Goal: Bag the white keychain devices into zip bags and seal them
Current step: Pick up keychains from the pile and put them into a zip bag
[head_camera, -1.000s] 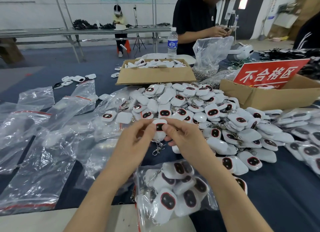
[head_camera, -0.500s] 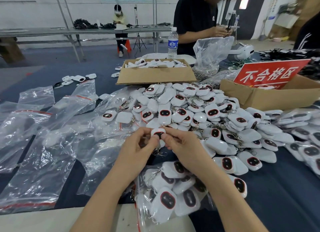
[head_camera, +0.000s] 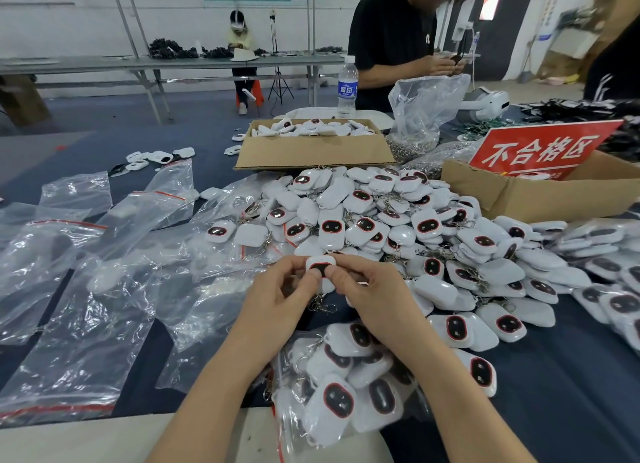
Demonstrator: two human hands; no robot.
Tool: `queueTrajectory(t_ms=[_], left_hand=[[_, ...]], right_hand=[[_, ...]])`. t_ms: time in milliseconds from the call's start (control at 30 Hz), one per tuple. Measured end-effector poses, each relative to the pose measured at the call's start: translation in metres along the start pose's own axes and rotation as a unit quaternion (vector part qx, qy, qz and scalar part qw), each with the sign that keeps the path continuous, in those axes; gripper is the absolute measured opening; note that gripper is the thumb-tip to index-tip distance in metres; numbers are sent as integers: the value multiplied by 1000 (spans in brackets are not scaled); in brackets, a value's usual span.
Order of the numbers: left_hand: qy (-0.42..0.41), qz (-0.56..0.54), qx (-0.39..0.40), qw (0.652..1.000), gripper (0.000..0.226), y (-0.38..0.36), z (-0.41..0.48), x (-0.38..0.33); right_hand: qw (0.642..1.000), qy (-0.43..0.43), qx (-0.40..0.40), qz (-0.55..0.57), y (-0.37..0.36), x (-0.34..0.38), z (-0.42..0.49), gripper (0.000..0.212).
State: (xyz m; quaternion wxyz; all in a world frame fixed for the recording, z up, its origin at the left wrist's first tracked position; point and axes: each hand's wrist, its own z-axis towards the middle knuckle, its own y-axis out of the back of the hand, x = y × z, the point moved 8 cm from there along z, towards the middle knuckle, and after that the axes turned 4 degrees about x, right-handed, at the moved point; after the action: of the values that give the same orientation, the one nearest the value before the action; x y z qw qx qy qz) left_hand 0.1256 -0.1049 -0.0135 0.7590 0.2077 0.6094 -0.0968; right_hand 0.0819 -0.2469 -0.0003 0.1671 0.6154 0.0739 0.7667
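Both my arms reach forward, and my left hand point(head_camera: 280, 300) and right hand point(head_camera: 370, 296) pinch one small white plastic keychain device point(head_camera: 320, 264) together.

Factory packing workshop. The counter point(head_camera: 571, 393) carries a bulk device heap point(head_camera: 398, 220), cardboard boxes point(head_camera: 311, 151), zip bags point(head_camera: 69, 324) and a red sign point(head_camera: 540, 151).

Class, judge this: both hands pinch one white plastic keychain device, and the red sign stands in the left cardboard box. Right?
No. The head view shows the red sign standing in the right cardboard box, not the left. The left hand and right hand do pinch one white plastic keychain device.
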Motion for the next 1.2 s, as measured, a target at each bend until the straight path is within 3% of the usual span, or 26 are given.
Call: queueTrajectory(t_ms=[667,867,1200], left_hand=[[1,23,8,1000,14,1,0,0],[0,49,22,999,25,-3,2,2],[1,32,35,999,24,-4,2,2]], right_hand=[[1000,-19,-11,-1,0,2,-1,16],[999,-28,-9,41,-1,3,-1,36],[998,-44,-14,34,1,-3,0,31]])
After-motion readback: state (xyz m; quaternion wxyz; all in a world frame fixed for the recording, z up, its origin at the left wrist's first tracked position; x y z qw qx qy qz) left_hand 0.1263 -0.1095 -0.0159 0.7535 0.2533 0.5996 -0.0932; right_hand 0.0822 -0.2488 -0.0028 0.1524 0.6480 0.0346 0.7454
